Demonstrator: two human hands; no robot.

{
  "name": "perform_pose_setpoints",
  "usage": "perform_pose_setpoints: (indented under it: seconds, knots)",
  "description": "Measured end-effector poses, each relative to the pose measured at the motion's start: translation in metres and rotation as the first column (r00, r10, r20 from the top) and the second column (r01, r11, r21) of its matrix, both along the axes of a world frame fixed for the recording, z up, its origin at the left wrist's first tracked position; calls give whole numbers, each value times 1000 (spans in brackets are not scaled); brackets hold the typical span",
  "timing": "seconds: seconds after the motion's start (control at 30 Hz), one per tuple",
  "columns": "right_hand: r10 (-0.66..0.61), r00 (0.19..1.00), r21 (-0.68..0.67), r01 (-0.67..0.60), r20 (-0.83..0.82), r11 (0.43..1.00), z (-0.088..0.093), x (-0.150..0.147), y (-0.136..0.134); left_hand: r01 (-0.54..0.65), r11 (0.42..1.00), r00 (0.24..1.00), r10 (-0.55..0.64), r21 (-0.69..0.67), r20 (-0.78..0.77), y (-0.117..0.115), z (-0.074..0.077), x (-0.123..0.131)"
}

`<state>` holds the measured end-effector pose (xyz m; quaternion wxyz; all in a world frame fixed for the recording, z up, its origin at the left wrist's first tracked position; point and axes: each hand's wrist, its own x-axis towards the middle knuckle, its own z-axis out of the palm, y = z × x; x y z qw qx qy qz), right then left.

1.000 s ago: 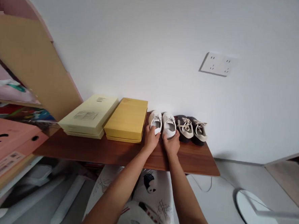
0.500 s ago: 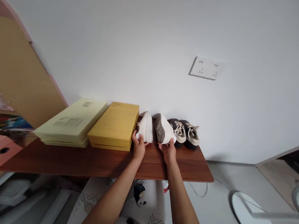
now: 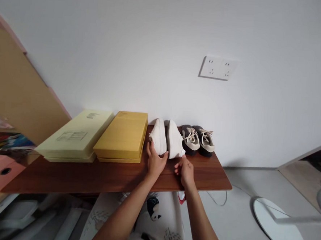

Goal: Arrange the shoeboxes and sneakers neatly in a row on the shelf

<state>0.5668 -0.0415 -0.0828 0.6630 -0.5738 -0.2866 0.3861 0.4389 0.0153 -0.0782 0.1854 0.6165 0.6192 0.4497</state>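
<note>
1. Mustard box [image 3: 121, 135] and, at its nine o'clock, pale yellow box [image 3: 78, 135] sit lidded on the surface [image 3: 72, 176], contents hidden from us.
2. At their three o'clock, our partly closed left hand [image 3: 156, 164] clasps the tilted left white shoe [image 3: 158, 136] by its heel.
3. Our loosely curled right hand [image 3: 186, 170], just beside the right white shoe [image 3: 174, 140], holds nothing.

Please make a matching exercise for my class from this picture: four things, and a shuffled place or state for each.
1. White sneakers
2. Yellow box
3. Dark lace-up shoes
4. Socket panel

A. On the wall
B. Standing on their soles
C. Directly right of the cream box
D. Tipped on their sides

Pairs: 1-D, 2-C, 3-B, 4-A
</note>
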Motion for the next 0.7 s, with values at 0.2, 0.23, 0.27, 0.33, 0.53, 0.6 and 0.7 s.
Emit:
perform_pose_setpoints:
  seconds: [0.2, 0.23, 0.27, 0.33, 0.53, 0.6, 0.7]
  knots:
    - [-610, 496, 337, 534, 618, 775, 19, 98, 11, 40, 999, 999, -40, 3, -12, 12, 1, -3]
    - [-577, 450, 332, 513, 682, 792, 19, 111, 16, 54, 999, 998, -54, -1, -16, 14, 1, -4]
    - [-525, 441, 308, 475, 728, 825, 17, 120, 21, 67, 998, 997, -68, -9, -21, 15, 2, -4]
    - [-430, 484, 234, 413, 762, 880, 11, 130, 29, 91, 995, 995, -91, -28, -30, 13, 3, -4]
    - [-469, 692, 73, 519, 549, 852, -4, 134, 31, 98, 984, 994, -102, 148, 25, -16, 2, -4]
    - [-570, 725, 60, 597, 386, 800, -5, 138, 30, 150, 964, 984, -166, 217, 58, -32, 3, 1]
    - [-619, 758, 40, 626, 203, 779, -7, 141, 31, 299, 924, 944, -324, 239, 70, -51, 10, 22]
